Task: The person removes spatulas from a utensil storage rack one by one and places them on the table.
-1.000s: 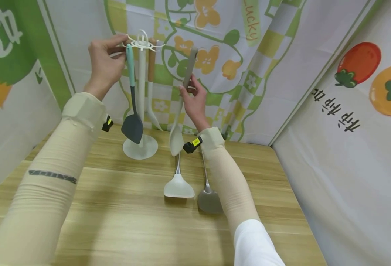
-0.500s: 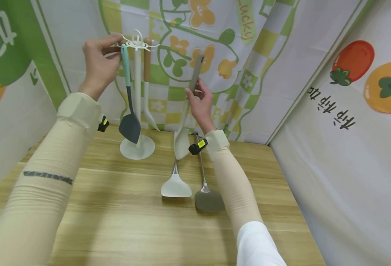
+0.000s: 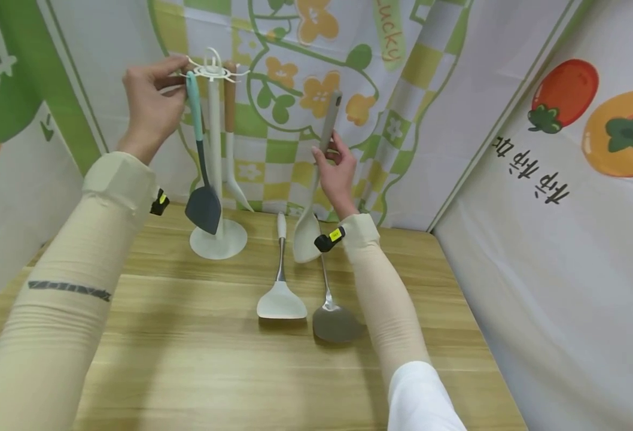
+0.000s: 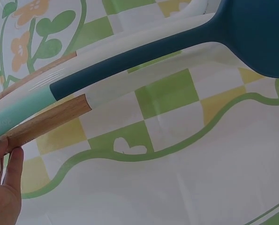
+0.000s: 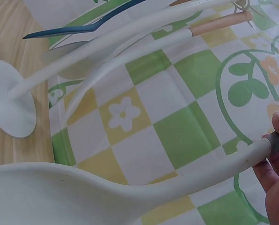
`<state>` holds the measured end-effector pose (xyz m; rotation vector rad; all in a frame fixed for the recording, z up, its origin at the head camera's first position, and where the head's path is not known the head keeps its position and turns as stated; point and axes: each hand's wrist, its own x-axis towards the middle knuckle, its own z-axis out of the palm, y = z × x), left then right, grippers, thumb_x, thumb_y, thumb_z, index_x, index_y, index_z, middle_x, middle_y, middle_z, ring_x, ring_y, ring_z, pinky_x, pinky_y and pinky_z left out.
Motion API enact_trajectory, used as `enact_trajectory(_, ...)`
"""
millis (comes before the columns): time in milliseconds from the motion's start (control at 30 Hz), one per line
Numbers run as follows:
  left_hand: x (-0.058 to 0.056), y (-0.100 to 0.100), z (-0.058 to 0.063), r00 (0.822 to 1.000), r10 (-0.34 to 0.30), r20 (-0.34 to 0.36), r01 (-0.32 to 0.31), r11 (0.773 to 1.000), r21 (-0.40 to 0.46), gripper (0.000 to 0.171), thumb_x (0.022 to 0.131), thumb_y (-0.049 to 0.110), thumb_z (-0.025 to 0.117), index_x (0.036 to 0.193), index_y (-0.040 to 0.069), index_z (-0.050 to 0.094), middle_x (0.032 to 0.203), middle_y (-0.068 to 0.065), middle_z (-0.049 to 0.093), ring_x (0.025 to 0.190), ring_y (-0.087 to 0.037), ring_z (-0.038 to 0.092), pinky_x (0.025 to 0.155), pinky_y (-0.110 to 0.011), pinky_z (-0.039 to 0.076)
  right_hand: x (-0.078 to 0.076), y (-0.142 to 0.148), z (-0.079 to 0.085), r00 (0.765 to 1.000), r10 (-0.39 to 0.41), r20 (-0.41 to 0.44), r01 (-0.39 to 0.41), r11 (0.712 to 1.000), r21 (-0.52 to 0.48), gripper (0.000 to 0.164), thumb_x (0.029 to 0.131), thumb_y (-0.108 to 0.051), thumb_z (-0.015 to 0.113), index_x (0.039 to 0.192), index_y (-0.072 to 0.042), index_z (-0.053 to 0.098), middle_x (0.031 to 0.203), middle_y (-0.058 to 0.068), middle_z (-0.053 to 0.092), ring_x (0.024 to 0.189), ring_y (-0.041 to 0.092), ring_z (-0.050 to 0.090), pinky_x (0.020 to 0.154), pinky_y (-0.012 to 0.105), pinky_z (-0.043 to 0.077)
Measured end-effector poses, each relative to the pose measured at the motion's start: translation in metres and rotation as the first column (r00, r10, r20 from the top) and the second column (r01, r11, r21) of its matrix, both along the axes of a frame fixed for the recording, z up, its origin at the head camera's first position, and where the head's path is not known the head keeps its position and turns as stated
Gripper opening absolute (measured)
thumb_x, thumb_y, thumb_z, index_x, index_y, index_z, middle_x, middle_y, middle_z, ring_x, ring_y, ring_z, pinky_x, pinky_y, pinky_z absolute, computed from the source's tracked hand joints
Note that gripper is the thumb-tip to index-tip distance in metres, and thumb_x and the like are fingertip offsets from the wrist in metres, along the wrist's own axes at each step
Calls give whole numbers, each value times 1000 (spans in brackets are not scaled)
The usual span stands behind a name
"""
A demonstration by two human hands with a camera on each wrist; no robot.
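My left hand [image 3: 152,102] is at the top of a white utensil rack [image 3: 215,149], its fingertips pinching the end of a wooden handle [image 4: 50,119] on a white utensil. Beside those fingers, a turquoise-handled turner [image 3: 203,209] with a dark blade hangs on the rack. Behind the pole hangs another white utensil with a wooden handle [image 3: 230,102]. Right of the rack, my right hand [image 3: 340,173] grips a white cooking spoon [image 3: 307,236] by its grey handle [image 3: 329,123]. The spoon tilts, bowl down, in front of the curtain.
A white turner [image 3: 281,302] and a grey metal turner [image 3: 335,324] lie on the wooden table [image 3: 187,359], handles toward the back. A patterned curtain [image 3: 284,143] hangs close behind the rack. Fabric walls [image 3: 510,269] stand on both sides.
My right hand has moved right with the cooking spoon, away from the rack, and the white turner's handle now shows. My left hand stays at the rack's top. The head view has shifted slightly.
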<state>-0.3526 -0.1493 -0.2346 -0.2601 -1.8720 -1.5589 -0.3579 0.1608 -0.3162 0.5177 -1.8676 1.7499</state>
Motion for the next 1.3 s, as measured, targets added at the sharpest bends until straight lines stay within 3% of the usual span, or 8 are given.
enact_trajectory(233, 3, -2, 0, 1000, 17, -4, -17, 1000, -8, 38, 90, -13, 57, 122, 1, 70, 133, -10, 68, 103, -11, 73, 95, -22, 57, 2, 10, -2, 999, -34, -16, 34, 999, 23, 54, 94, 6, 67, 144, 7, 49, 119, 36, 60, 94, 34, 66, 76, 26, 59)
enact_trajectory(600, 2, -1, -1, 1000, 12, -9, -12, 1000, 1, 36, 90, -11, 58, 121, 1, 71, 130, -9, 70, 100, -8, 73, 95, -22, 57, 6, 29, -8, 992, -109, 64, 106, 993, 58, 54, 95, 1, 68, 146, 3, 50, 122, 30, 62, 88, 14, 63, 71, 18, 54)
enact_trajectory(1033, 3, 2, -1, 1000, 16, -14, -16, 1000, -18, 36, 90, -11, 58, 121, 4, 72, 131, -9, 69, 100, -8, 73, 96, -23, 57, 6, 56, -17, 985, -138, 103, 131, 989, 73, 53, 96, 1, 66, 146, 2, 51, 123, 31, 61, 92, 19, 62, 71, 18, 55)
enact_trajectory(1167, 2, 2, -1, 1000, 27, -14, -27, 999, -30, 36, 91, -11, 58, 121, 4, 71, 132, -9, 69, 101, -8, 73, 97, -23, 57, 2, 64, -23, 983, -149, 103, 141, 987, 80, 54, 95, 3, 66, 146, 1, 51, 121, 33, 61, 88, 17, 61, 68, 17, 54)
enact_trajectory(1300, 2, 3, -1, 999, 25, -21, -26, 999, -25, 36, 90, -11, 59, 121, 3, 71, 131, -10, 69, 100, -7, 73, 96, -23, 57, -14, 74, -41, 977, -173, 123, 166, 984, 67, 55, 95, 2, 67, 148, -2, 50, 121, 31, 62, 85, 11, 60, 68, 15, 53)
